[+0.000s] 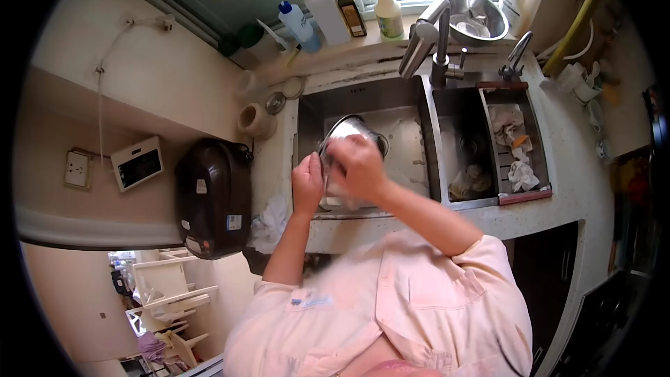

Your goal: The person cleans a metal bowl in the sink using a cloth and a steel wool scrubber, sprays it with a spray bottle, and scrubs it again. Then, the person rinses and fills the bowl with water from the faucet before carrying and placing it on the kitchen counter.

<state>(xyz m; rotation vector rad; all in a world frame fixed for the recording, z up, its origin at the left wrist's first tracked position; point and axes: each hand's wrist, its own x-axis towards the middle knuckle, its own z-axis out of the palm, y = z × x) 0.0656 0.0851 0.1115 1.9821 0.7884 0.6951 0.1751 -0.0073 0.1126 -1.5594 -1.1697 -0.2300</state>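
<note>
Over the large left sink basin (408, 174), a shiny round metal pot (351, 127) is tilted, its dark curved rim showing at upper left. My left hand (307, 185) is closed at the pot's near left edge, thumb up. My right hand (359, 167) is in front of the pot, bent at the wrist and smeared by motion. Its fingertips are blurred, so whether they hold anything is unclear. Both hands hide much of the pot's lower part.
A steel faucet (441, 42) rises behind the basins. To the right are a smaller basin (460, 126) and a rack (504, 143) with crumpled white cloths or paper. Bottles (328, 14) and a metal bowl (478, 17) line the sill. A dark rice cooker (213, 195) stands left.
</note>
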